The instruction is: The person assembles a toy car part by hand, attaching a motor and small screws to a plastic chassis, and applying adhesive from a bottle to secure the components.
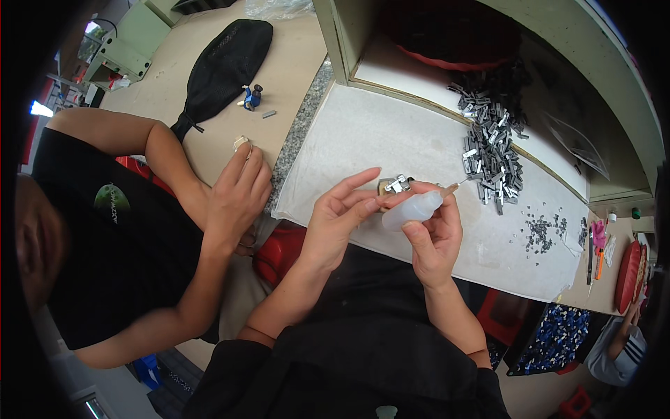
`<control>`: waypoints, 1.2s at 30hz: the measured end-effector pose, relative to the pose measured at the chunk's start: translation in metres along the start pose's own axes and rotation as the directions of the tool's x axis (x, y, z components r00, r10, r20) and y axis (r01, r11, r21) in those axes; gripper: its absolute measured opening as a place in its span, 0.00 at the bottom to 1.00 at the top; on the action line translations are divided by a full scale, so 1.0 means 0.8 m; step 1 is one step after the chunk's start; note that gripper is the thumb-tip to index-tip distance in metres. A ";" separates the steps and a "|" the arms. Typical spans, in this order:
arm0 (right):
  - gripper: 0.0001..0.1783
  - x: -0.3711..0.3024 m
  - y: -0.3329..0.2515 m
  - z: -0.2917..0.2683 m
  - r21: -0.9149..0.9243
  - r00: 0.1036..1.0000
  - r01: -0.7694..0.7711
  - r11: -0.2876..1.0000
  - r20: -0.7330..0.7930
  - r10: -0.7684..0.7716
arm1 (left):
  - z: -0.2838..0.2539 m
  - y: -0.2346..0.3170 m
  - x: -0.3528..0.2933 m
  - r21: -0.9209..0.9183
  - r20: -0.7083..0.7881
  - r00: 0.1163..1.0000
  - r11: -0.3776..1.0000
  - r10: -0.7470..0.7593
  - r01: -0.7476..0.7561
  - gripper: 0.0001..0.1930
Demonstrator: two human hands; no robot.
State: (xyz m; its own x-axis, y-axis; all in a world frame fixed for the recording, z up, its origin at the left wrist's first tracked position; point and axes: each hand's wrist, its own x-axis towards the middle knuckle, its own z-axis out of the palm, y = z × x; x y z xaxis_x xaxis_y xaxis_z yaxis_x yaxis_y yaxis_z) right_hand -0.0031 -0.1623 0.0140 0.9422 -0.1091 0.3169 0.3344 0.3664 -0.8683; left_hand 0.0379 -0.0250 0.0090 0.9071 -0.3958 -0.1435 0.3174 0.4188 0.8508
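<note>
My right hand [436, 244] is closed around a translucent white squeeze bottle [413, 210]. The bottle is tilted, and its thin needle tip [453, 187] points up and to the right, toward a heap of small metal parts [495, 150]. To the left of the bottle is my left hand [338, 220], its index finger stretched out and its thumb close to the bottle's base. Whether those fingertips touch the bottle is hard to make out. Just beyond both hands, a small shiny metal piece [398, 184] lies on a tan block, partly hidden by my fingers.
Tiny dark pieces [539, 234] are scattered on the white sheet [419, 133] at the right. Pens [599, 258] lie farther right. A red basket [460, 59] sits on the shelf. A co-worker's hand [241, 185] holds a small part at left, near a black mesh bag [227, 66].
</note>
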 end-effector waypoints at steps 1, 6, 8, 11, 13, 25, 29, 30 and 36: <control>0.21 -0.002 0.003 0.000 0.045 1.000 -0.019 0.999 0.003 0.019 | 0.002 0.001 -0.001 -0.013 0.018 0.998 0.999 -0.052 0.052 0.18; 0.22 -0.010 0.008 0.002 0.018 0.996 -0.089 0.996 -0.030 0.089 | -0.009 -0.006 -0.005 -0.021 0.011 0.996 0.996 -0.092 0.092 0.14; 0.23 -0.009 0.009 0.002 -0.004 0.995 -0.096 0.995 -0.038 0.096 | -0.013 -0.002 -0.006 -0.117 0.088 0.992 0.988 -0.088 0.098 0.15; 0.23 -0.007 0.006 0.000 0.008 0.995 -0.100 0.995 -0.026 0.100 | -0.013 0.002 -0.004 -0.086 0.025 0.992 0.989 -0.121 0.122 0.15; 0.23 -0.004 0.006 -0.004 -0.028 0.996 -0.077 0.997 -0.038 0.076 | -0.012 0.005 -0.003 -0.112 0.024 0.993 0.987 -0.116 0.118 0.15; 0.19 -0.016 -0.026 -0.037 -0.163 0.940 -0.159 0.974 -0.326 0.099 | -0.011 -0.002 0.002 -0.169 -0.045 0.997 0.984 -0.063 0.055 0.03; 0.16 -0.015 -0.028 -0.037 0.039 0.920 -0.052 0.998 -0.388 0.063 | -0.009 0.000 0.002 -0.174 -0.003 0.998 0.983 -0.063 0.062 0.04; 0.16 -0.013 -0.029 -0.038 0.160 0.913 -0.003 0.987 -0.403 0.068 | -0.014 -0.003 0.002 -0.172 -0.002 0.998 0.983 -0.063 0.062 0.04; 0.17 -0.009 -0.036 -0.031 0.103 0.909 0.031 0.994 -0.417 0.015 | -0.023 -0.009 0.002 -0.274 0.071 0.994 0.956 -0.086 0.102 0.06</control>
State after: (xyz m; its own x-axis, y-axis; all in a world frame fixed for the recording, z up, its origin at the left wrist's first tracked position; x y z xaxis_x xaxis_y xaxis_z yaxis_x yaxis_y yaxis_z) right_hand -0.0190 -0.1952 0.0275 0.8702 -0.4787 0.1164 0.3598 0.4562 -0.8139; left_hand 0.0419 -0.0138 -0.0062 0.8546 -0.4871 -0.1799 0.4720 0.5843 0.6601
